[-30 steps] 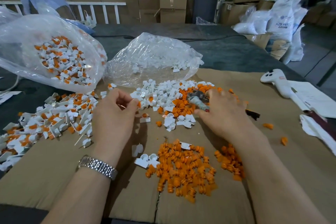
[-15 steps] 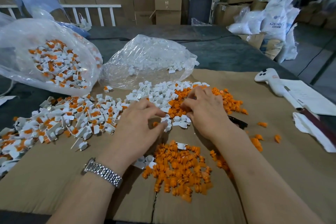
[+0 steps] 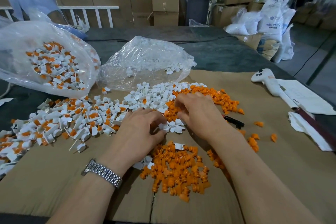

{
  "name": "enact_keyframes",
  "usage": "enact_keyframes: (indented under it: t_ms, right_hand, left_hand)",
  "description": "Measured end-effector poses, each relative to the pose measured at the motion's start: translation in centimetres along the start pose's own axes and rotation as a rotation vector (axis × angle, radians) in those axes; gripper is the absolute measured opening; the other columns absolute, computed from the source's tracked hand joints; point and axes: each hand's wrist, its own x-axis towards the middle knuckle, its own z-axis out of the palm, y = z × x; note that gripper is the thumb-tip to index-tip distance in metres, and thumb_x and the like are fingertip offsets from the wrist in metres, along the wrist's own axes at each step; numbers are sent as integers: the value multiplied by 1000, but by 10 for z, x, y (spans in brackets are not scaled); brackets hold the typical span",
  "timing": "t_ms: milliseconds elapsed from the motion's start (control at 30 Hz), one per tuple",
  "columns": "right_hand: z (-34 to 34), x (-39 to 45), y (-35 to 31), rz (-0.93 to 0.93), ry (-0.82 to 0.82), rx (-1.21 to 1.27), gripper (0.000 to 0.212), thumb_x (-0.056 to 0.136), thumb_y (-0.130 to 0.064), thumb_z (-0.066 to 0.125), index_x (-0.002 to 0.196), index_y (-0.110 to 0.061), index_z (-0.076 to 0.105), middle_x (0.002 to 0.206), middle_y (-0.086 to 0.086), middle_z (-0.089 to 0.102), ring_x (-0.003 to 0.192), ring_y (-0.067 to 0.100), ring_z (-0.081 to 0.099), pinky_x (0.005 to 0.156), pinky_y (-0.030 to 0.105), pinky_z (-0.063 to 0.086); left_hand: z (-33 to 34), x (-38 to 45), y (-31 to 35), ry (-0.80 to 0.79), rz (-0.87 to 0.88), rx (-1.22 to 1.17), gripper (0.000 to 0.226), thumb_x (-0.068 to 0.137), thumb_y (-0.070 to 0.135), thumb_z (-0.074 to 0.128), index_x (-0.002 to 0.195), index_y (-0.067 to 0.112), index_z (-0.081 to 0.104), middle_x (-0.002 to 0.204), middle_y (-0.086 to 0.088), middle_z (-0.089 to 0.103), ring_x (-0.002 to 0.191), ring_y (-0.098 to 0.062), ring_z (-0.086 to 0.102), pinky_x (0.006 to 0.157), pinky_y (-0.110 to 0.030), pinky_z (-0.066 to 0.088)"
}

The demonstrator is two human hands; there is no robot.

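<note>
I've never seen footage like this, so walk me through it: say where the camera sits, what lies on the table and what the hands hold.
There is no machine: a person works with bare hands. The picture comes from a camera worn on the head, looking forward and down, so the left hand, with a wristwatch, and the right hand reach in from below. On a cardboard sheet lie loose orange plugs, white caps and, to the left, a heap of white pieces with orange inside. A clear bag behind holds more caps. The left hand pinches one white cap. The right hand's fingers curl into the heap where orange meets white; what they hold is hidden.
</note>
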Motion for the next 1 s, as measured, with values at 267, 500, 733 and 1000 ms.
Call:
enact_keyframes:
  t_ms: [267,500,733,1000]
  right_hand:
    - [-8,-1,-2,45,34,243,13,96,-18,65,107,-22,72,115,-1,58,99,14,59,87,32,52]
    - [-11,-4,-4,55,92,451,5,93,-23,71,96,-26,74,103,-6,63,93,9,60,88,33,54]
    - [-21,-10,-3,61,59,1009,5,92,-21,74,97,-21,74,87,-6,75,82,7,73,82,24,59]
    - [-24,-10,-5,-29,27,979,3,92,-20,73,94,-19,74,88,-4,73,83,9,70,81,27,58]
  left_hand:
    - [0,-1,1,-49,-29,-55,7,96,37,64,102,38,67,97,20,57,97,-2,52,92,-32,45]
    - [-8,1,2,101,-262,-384,5,94,31,72,92,36,70,83,17,71,78,5,65,59,-9,45]
    - [-21,4,5,79,-463,-1175,25,79,14,79,104,13,77,95,-11,80,85,-21,78,69,-19,59]
    - [-20,5,6,29,-483,-1563,27,73,-4,75,100,-3,75,105,-27,75,96,-37,76,71,-25,62]
